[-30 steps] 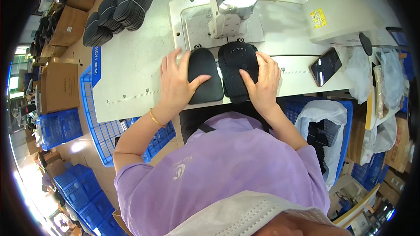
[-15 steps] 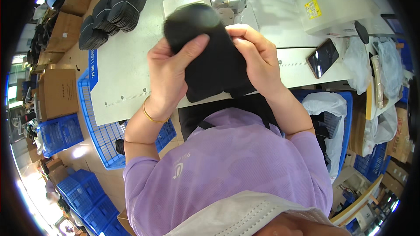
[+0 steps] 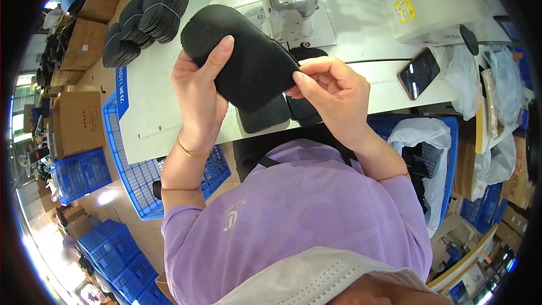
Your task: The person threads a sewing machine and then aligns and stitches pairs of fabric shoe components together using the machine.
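A black, rounded fabric pad (image 3: pixel 248 59) is held up between my two hands, tilted, its wide end at the upper left. My left hand (image 3: pixel 200 82) grips its left side, thumb lying on top. The right corner of the pad is pinched between thumb and fingertips of my right hand (image 3: pixel 330 87). Beneath it, at the table's near edge, lie more black pads (image 3: pixel 264 116), partly covered by the held one. Just beyond my hands stands the sewing machine's head (image 3: pixel 291 5).
Bundled stacks of black pads (image 3: pixel 161 14) lie at the table's far left. A phone (image 3: pixel 419 73) rests on the right of the white table (image 3: pixel 152 116). Blue crates flank me: one at left (image 3: pixel 127 169), another at right, lined with a white plastic bag (image 3: pixel 420 133).
The held pad has moved left and toward me, tilting and separating from the pads below, which now show. My left hand shifted left; my right hand came lower and nearer.
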Available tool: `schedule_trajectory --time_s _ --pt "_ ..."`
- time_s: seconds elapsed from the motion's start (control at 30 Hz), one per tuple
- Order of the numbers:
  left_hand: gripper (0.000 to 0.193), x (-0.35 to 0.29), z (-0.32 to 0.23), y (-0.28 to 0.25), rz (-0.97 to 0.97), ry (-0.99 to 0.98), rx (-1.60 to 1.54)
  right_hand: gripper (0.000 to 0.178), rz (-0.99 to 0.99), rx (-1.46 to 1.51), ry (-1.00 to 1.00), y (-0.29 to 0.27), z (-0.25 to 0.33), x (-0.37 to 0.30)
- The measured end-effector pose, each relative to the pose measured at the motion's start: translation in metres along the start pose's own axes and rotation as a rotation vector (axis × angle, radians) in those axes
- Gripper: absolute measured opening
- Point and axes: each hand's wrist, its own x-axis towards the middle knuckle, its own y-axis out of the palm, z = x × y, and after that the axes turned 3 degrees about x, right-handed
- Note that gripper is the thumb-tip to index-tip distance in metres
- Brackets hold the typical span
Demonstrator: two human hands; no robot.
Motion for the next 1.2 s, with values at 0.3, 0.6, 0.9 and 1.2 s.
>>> schedule_trajectory --time_s 0.3,0.6,0.9,1.2 --pt "0.026 0.038 -0.006 0.004 0.077 0.039 0.142 0.014 -0.002 0.063 0.084 0.002 0.015 0.017" --pt "0.019 0.105 -0.023 0.017 0.246 0.058 0.33 0.02 0.095 0.017 0.032 -0.002 0.02 0.056" --pt "0.019 0.127 -0.022 0.007 0.262 -0.077 0.366 0.018 0.07 0.099 0.041 0.006 0.014 0.056" --pt "0.031 0.067 -0.012 0.01 0.418 1.479 1.146 0.019 0.043 0.16 0.046 0.01 0.009 0.057"
